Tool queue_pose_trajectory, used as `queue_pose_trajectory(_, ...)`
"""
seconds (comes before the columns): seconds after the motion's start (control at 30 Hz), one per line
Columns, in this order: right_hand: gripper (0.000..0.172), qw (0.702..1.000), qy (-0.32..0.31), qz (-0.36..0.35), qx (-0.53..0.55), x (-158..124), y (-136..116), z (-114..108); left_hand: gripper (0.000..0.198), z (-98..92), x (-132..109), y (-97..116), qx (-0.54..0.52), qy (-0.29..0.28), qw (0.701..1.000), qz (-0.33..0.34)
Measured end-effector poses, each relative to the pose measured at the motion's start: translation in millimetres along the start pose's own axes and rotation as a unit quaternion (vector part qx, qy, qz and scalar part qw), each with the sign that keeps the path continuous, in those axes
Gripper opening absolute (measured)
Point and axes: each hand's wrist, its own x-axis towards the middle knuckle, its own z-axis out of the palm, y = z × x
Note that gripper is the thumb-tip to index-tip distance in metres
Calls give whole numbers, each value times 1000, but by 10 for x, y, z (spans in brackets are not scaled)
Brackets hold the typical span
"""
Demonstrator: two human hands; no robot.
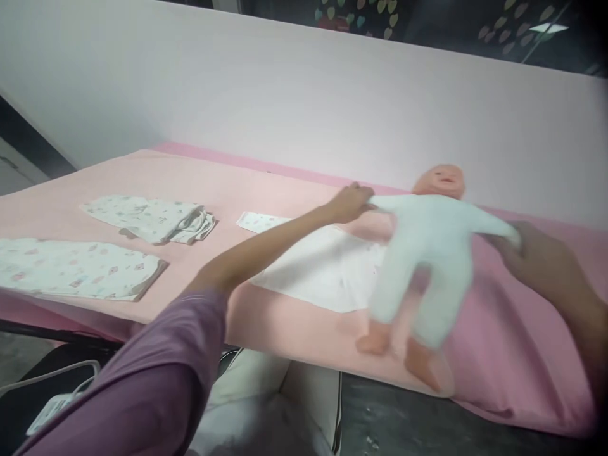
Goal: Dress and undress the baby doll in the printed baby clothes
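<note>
The two hands are wide apart, with the doll (430, 247) stretched between them. The left hand (352, 202) is closed on the end of one doll arm; the right hand (546, 256), blurred, is closed around the end of the other. The doll wears a pale suit that covers its arms and legs. Its head rises between the hands and a little above them, while its bare feet hang below them, toward the near edge of the table (118, 170). Whether the feet touch the table cannot be told.

Below the left forearm lies a white cloth (318, 269), spread flat and reaching behind the doll's leg. On the far side of that forearm, a printed strip (261, 220) shows; whether it joins the cloth is unclear. Farther out to the left of the left hand are a folded garment (142, 217) and, nearer the person, a second garment (78, 269) laid flat, both white with small prints. Beneath the right hand, a darker pink sheet (503, 329) falls in loose folds. A pale wall (304, 107) stands beyond both hands. A purple sleeve (156, 361) covers the left upper arm.
</note>
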Motion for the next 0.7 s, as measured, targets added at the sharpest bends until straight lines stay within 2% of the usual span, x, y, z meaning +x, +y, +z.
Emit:
queue_pose_trajectory(0.07,48,999,-34,-15,0,32,-643,49,39,-268,-428,-260,8,-10,999,-35)
queue_pose_trajectory(0.13,43,998,-56,-29,31,40,-1199,203,40,-420,-867,-502,3,-12,997,-82)
queue_pose_trajectory(0.2,41,994,-72,-48,64,33,-1614,428,41,-476,-1282,-716,-9,-12,991,-133)
queue_pose_trajectory(0.27,42,989,-96,-59,98,12,-1887,681,41,-472,-1640,-889,-12,-19,984,-175)
queue_pose_trajectory(0.37,46,981,-131,-64,128,-47,-2099,1031,39,-426,-2018,-1033,-6,-33,979,-201)
queue_pose_trajectory(0.43,48,979,-147,-60,129,-100,-2144,1221,38,-397,-2152,-1047,-4,-43,978,-206)
queue_pose_trajectory(0.6,52,979,-167,-52,104,-214,-2044,1539,38,-352,-2208,-918,-19,-58,976,-207)
queue_pose_trajectory(0.7,55,985,-164,-51,29,-238,-2030,1568,37,-337,-2230,-804,9,-23,984,-176)
